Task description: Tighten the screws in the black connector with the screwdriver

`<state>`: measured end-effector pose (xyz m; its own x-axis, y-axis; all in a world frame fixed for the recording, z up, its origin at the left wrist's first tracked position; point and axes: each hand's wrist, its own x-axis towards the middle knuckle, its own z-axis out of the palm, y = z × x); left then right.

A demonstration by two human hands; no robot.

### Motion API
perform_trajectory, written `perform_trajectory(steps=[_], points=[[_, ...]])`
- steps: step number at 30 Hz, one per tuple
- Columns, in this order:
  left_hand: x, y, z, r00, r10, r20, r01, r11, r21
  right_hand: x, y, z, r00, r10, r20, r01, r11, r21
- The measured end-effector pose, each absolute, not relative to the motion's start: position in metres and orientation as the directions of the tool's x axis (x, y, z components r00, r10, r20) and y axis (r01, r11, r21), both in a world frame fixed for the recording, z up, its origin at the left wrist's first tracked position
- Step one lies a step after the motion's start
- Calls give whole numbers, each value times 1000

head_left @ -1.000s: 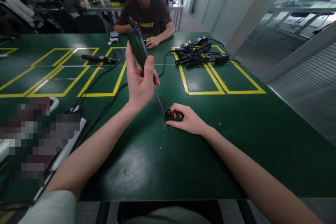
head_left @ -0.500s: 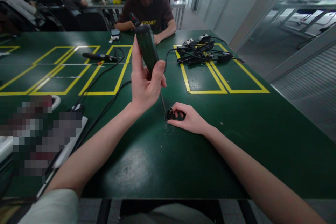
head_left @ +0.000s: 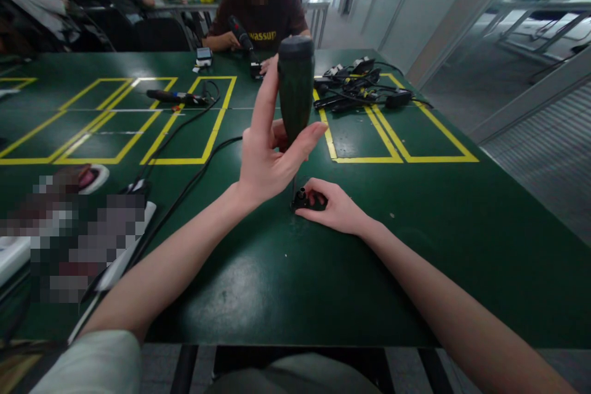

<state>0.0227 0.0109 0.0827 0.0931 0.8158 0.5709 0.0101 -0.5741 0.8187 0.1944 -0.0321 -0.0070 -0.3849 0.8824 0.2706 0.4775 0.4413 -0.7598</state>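
— How is the dark green tool [head_left: 296, 89] held?
— Its handle is clasped near the lower end by the left hand [head_left: 268, 160]. The forefinger is laid along one side, the thumb is stretched out at the other, and the capped top is left standing above the fingers.
— And below that grip?
— A thin shaft [head_left: 294, 186] is seen there, pointed down at the left edge of a small black part [head_left: 301, 201]. Whether anything is engaged by its tip cannot be told.
— How is the part gripped?
— It is pinched at its right side between the thumb and forefinger of the right hand [head_left: 339, 206], and is rested on the table [head_left: 286, 295].
— What is placed farther off?
— A bundle of black cables [head_left: 360, 93] is heaped beyond, well apart from both hands.
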Motion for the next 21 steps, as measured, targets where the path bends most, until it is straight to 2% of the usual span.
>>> perform_trajectory(steps=[9, 15, 18, 21], points=[[19, 15, 99, 317, 813, 488, 66, -533, 844, 196, -32, -8, -417, 852, 316, 474, 501, -724], [16, 13, 98, 350, 827, 439, 4, -470, 882, 196, -31, -8, -423, 852, 308, 472, 497, -728], [13, 9, 92, 324, 803, 500, -27, -520, 854, 196, -31, -8, -427, 849, 312, 464, 502, -730], [13, 12, 83, 250, 740, 625, 0, -645, 764, 196, -32, -8, -424, 849, 314, 464, 502, -730]])
